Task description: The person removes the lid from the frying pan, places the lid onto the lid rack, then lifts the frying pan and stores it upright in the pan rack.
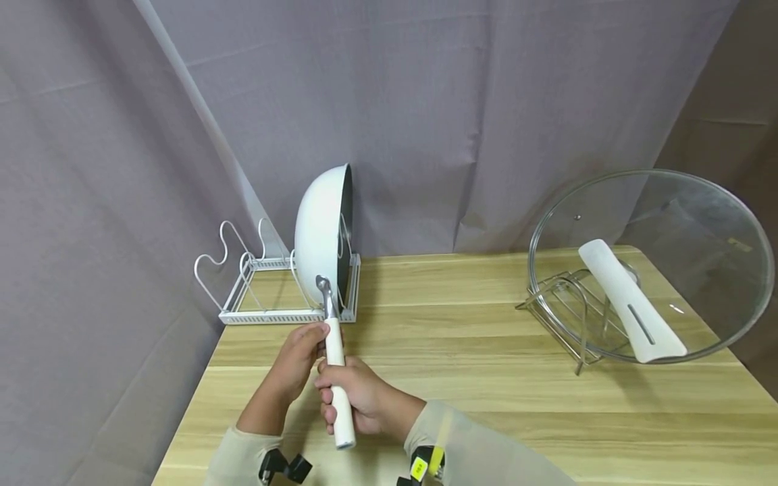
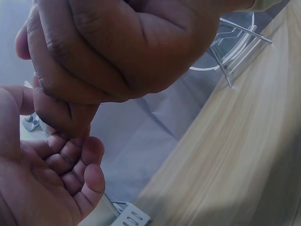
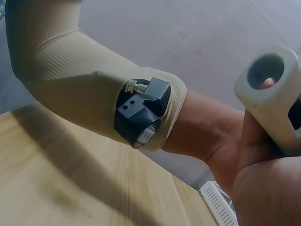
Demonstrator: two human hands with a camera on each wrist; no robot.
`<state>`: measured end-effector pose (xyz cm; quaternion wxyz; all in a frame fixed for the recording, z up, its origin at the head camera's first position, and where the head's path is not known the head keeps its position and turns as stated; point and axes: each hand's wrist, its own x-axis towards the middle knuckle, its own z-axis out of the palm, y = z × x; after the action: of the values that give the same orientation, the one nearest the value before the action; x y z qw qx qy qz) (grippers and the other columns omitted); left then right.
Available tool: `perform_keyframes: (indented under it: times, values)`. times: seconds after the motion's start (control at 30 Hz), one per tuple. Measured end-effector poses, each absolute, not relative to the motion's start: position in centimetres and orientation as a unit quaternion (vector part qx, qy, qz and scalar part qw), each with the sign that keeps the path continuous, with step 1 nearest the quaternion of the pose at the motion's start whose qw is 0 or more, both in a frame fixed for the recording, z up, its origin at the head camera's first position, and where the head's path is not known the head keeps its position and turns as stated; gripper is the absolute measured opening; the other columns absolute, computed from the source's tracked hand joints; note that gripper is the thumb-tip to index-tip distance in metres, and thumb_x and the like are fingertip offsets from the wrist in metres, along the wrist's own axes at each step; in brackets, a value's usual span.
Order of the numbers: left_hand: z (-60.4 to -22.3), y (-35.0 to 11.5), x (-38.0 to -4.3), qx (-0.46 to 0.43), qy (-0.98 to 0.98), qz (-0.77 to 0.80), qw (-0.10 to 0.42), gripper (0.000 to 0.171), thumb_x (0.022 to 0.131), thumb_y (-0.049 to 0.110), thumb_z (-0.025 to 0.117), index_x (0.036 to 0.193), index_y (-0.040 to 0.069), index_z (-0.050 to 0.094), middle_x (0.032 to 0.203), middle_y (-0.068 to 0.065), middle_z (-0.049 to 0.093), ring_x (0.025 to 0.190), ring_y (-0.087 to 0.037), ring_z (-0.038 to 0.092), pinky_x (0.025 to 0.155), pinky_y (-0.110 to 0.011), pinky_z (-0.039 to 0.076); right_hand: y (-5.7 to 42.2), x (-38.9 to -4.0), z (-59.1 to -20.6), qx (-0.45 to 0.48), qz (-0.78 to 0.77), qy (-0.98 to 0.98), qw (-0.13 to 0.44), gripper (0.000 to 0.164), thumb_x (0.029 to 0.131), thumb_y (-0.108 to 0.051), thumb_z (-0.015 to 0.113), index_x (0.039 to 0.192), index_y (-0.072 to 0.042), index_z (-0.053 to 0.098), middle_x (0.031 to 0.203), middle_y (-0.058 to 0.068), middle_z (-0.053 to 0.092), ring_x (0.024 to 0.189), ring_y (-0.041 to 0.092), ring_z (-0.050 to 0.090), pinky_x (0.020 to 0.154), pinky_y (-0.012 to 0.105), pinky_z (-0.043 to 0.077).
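Observation:
A white wok (image 1: 317,229) with a dark inside stands on its edge in a white wire rack (image 1: 267,316), its opening turned right. Its pale handle (image 1: 335,351) points down toward me. My right hand (image 1: 358,395) wraps the middle of the handle, thumb across the top. Farther up, by the metal neck, my left hand (image 1: 298,358) holds the handle from the left with thumb and curled fingers. In the left wrist view the right hand (image 2: 127,52) covers most of the handle. The handle's hollow end (image 3: 265,106) shows in the right wrist view.
At the right, a large glass lid (image 1: 711,223) with a long white grip (image 1: 629,297) leans in a metal wire stand (image 1: 562,337). Other upright loops (image 1: 209,258) of the white rack stand left of the wok. Grey cloth (image 1: 419,135) hangs behind the wooden table (image 1: 437,337).

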<state>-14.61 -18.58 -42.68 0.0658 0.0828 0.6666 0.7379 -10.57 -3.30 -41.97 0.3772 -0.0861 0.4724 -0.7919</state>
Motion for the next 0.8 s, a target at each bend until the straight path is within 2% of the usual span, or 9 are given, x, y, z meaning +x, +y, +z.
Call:
perform_keyframes:
  times: [0.43,0.63,0.8]
  values:
    - [-43.1,-18.1,-14.7,0.073,0.669,0.738,0.053,0.036,0.102,0.013,0.045,0.104,-0.02,0.06,0.085,-0.005,0.067,0.078,-0.014,0.06,0.077,-0.028,0.05,-2.8,-11.0,-42.3,-0.086,-0.787,0.486,0.371,0.015,0.086,-0.012,0.061,0.086,-0.014,0.046,0.061,-0.001,0.049,0.043,0.011,0.053,0.043,0.031,0.047]
    - [-43.1,-18.4,-14.7,0.079,0.687,0.721,0.053,0.039,0.103,0.014,0.045,0.107,-0.021,0.06,0.084,-0.004,0.065,0.077,-0.015,0.059,0.078,-0.031,0.051,-2.5,-11.2,-42.2,-0.105,-0.781,0.501,0.358,0.027,0.088,-0.01,0.064,0.104,-0.011,0.042,0.068,0.003,0.055,0.051,0.015,0.058,0.053,0.035,0.055]
    - [-43.0,-18.7,-14.8,0.089,0.704,0.701,0.065,0.04,0.104,0.016,0.044,0.108,-0.02,0.061,0.082,-0.004,0.066,0.075,-0.015,0.061,0.079,-0.034,0.052,-2.1,-11.5,-42.2,-0.099,-0.774,0.526,0.339,0.05,0.091,-0.011,0.067,0.131,-0.001,0.04,0.076,0.007,0.058,0.057,0.016,0.062,0.06,0.037,0.059]
